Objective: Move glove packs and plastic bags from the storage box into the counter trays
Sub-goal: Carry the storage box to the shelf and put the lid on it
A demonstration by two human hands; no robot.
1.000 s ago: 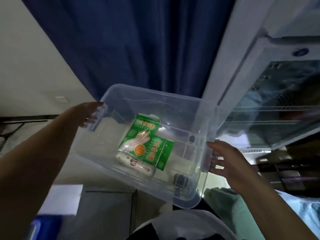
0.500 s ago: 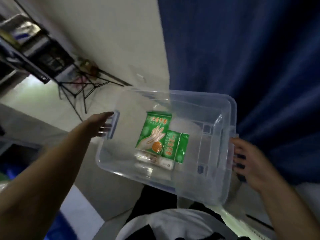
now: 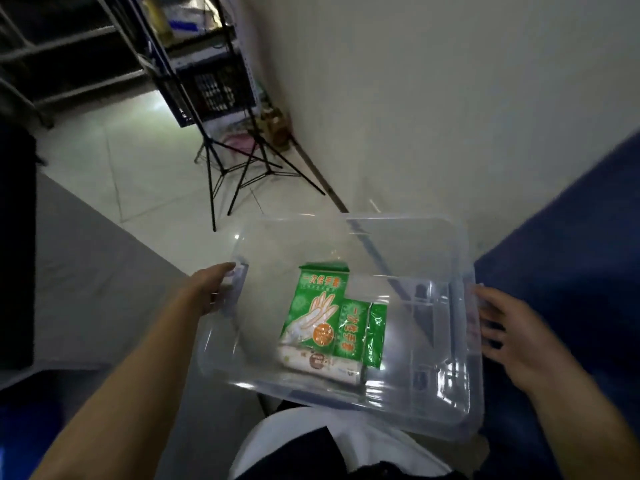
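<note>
I carry a clear plastic storage box [image 3: 398, 237] in front of my body. My left hand [image 3: 209, 289] grips its left handle, fingers curled under the rim. My right hand [image 3: 509, 332] holds the right handle, fingers wrapped under the edge. On the box floor lie a green glove pack [image 3: 317, 306] printed with a white hand, a smaller green pack [image 3: 362, 332] to its right, and a white roll of plastic bags [image 3: 322, 363] along their near edge. No counter trays are in view.
Two black tripod stands [image 3: 239, 168] stand on the pale tiled floor near the white wall. Behind them is metal shelving with a black crate [image 3: 214, 91]. A grey surface [image 3: 86, 265] runs at the left and a blue curtain [image 3: 571, 237] hangs at the right.
The view has swung left, from the blue curtain and a white appliance to the wall, floor and tripods. The box stays in both hands, with the packs in the same place inside.
</note>
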